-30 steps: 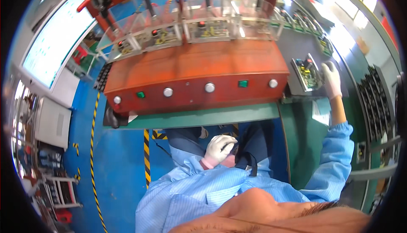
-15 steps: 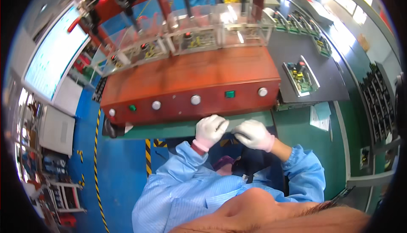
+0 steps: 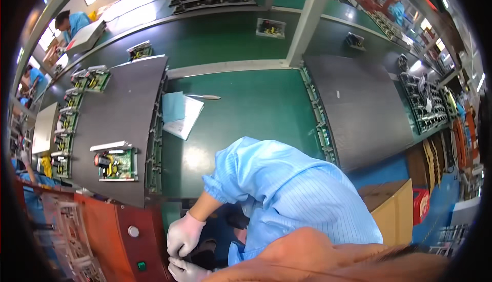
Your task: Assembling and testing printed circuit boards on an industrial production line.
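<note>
Both my hands wear white gloves and meet at the lower edge, just right of the red test box (image 3: 110, 225). My right hand (image 3: 183, 236) is closed, its curled fingers close against the other glove. Below it my left hand (image 3: 187, 270) is partly cut off, its fingers bent and pressed together. Whether anything lies between the fingertips is hidden. The nearest loose piece is a green circuit board (image 3: 117, 165) in a metal bracket, lying on a black mat (image 3: 115, 113) to the upper left, apart from both hands.
Paper sheets (image 3: 184, 120) and a pen (image 3: 205, 97) lie on the green bench (image 3: 246, 113). A second black mat (image 3: 359, 107) is on the right. A metal post (image 3: 310, 20) rises behind. A cardboard box (image 3: 387, 205) stands right. Co-workers (image 3: 74, 23) sit beyond.
My view has swung far to the right, so the red box now sits at the lower left. My hands have come together, and the bench with both mats is in view.
</note>
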Motion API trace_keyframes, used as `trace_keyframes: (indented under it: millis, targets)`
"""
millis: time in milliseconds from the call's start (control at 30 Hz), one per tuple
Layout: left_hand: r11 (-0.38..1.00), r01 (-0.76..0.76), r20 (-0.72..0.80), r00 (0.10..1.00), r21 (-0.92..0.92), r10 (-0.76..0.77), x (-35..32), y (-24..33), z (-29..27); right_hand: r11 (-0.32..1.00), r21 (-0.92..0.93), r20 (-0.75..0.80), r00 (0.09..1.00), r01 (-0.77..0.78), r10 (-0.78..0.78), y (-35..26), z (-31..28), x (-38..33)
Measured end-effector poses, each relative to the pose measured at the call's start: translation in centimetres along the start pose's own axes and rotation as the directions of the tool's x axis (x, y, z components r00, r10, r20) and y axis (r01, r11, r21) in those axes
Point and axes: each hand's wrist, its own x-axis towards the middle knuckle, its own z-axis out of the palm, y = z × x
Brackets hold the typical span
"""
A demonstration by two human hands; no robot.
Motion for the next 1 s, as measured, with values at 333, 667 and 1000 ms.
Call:
trace_keyframes:
  millis: [333,667,1000]
  targets:
    - [0.967,-0.099,0.121,0.984,-0.234,0.130,-1.0,-1.4,1.9,0.998,-0.064,-0.014,1.000,-0.008,0.007,0.4,0.2,-1.1]
    - [0.987,-0.024,0.062,0.997,-0.156,0.034,0.1,2.6,-0.7,0.980,-0.197,-0.152,0.988,0.001,-0.031,-0.9,0.4,-1.7]
    - [0.993,-0.075,-0.045,0.996,-0.095,0.071,-0.7,3.0,-1.1,0.990,-0.141,-0.011,1.000,0.024,-0.026,-1.5,-1.1,-1.5]
